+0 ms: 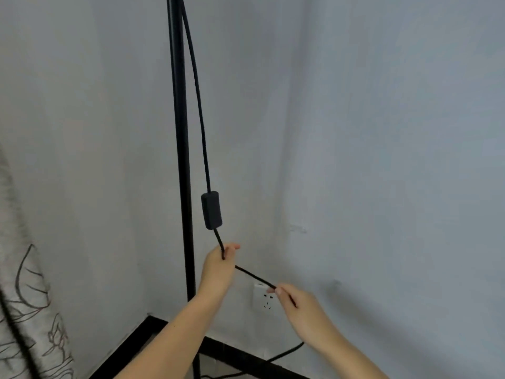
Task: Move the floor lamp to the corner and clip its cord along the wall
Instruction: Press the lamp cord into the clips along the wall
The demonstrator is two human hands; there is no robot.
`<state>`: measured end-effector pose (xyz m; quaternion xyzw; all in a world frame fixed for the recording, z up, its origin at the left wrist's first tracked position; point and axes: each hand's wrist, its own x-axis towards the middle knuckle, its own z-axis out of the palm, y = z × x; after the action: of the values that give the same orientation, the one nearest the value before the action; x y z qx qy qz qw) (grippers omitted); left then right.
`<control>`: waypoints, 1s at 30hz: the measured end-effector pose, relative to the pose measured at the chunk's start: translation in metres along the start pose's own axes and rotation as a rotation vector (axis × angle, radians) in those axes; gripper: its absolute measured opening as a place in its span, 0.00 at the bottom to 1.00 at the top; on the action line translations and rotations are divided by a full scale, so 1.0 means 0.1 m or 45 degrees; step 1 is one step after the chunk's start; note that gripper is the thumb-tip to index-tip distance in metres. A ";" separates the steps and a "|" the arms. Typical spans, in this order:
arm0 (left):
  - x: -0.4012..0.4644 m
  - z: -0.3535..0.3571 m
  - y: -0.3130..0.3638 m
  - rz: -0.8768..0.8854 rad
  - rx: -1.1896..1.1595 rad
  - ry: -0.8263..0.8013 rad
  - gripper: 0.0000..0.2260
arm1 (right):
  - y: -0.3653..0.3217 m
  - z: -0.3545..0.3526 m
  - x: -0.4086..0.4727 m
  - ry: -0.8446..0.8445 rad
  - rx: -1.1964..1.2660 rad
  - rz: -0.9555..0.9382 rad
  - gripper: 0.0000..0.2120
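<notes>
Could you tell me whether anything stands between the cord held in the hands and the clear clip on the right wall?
Nothing visible does. The left hand and right hand hold the cord stretched just below its inline switch. The clear clip sits up and to the right on bare wall; the white outlet lies lower, behind the cord.

pale grey-white curtain with dark line-drawn flower pattern (27,283): near left edge | white rectangular wall socket (263,296): low on right wall, near corner | black skirting strip (131,343): along base of both walls
</notes>
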<state>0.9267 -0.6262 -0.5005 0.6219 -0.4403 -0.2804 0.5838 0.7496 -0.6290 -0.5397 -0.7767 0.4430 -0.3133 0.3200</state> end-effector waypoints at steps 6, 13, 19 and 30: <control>-0.03 0.06 -0.30 -0.198 -0.324 0.390 0.12 | 0.14 0.02 0.18 0.089 -0.007 0.002 0.08; -0.12 0.00 -0.41 -0.583 -0.496 0.017 0.06 | -0.22 0.03 0.89 -0.063 -0.349 -0.160 0.09; -0.19 -0.69 -0.41 -0.645 0.645 -1.257 0.16 | -0.17 0.18 1.17 -0.255 -0.380 -0.151 0.10; 0.73 -0.99 -0.41 0.071 0.471 -0.224 0.07 | -0.19 0.77 1.36 0.083 -0.041 -0.104 0.07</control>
<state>1.0540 -0.6456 -0.5127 0.6792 -0.5505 -0.2319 0.4264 0.8739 -0.7251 -0.5438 -0.7885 0.4262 -0.3440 0.2798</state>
